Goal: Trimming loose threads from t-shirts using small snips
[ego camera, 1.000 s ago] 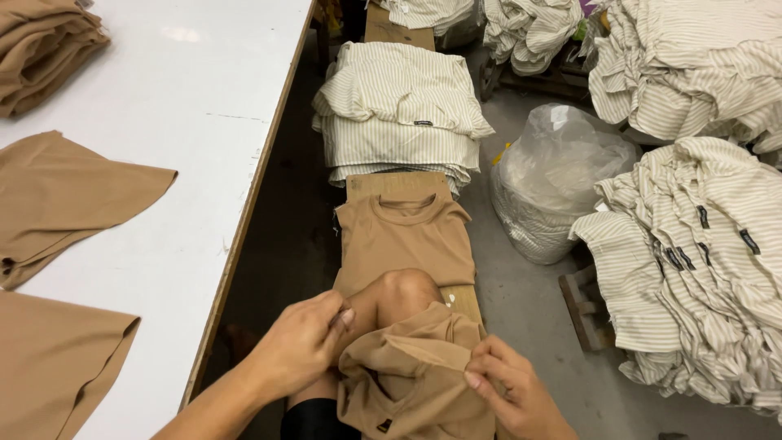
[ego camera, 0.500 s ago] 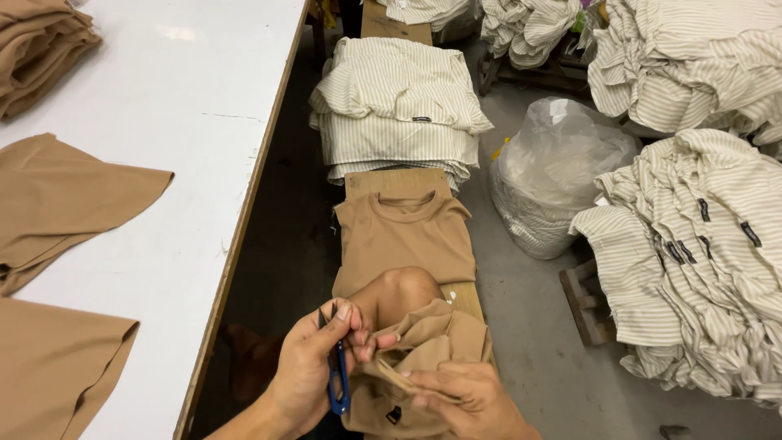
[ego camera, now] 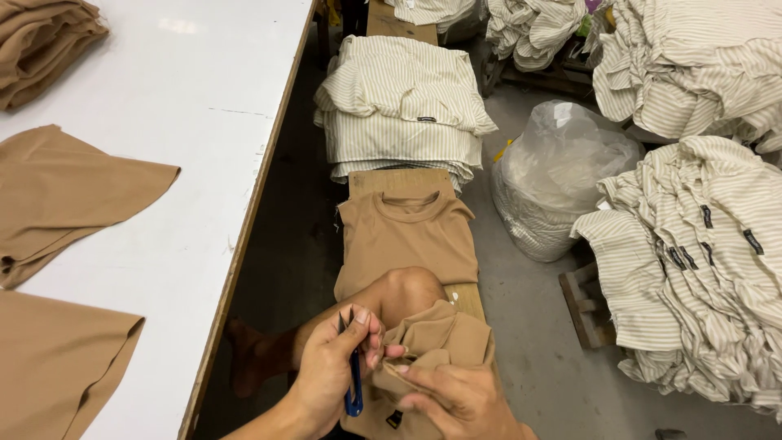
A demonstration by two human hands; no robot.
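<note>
1. While the person sits beside it, the white bench (ego camera: pixel 163 163) fills the left of the room, with flat tan cloth pieces (ego camera: pixel 65 195) lying on it.
2. Right of the bench, on the floor, striped shirts lie in heaps (ego camera: pixel 700 269), with a clear plastic bag (ego camera: pixel 562 175) between them and a folded striped stack (ego camera: pixel 403 110).
3. On the narrow wooden board (ego camera: pixel 468 297) just right of the bench lies a flat tan shirt (ego camera: pixel 407 236), collar away from the person.
4. Nearer than that, over the person's knee, a bunched tan garment (ego camera: pixel 444 338) rests right of the bench edge.
5. The right hand (ego camera: pixel 456 403) has its fingers pinching a fold of this garment taut.
6. The left hand (ego camera: pixel 330 375) has its fingers closed round a blue thread snip (ego camera: pixel 353 383), long axis pointing away from the person, blades up, just left of the pinched fold, so this hand is nearer the edge.
</note>
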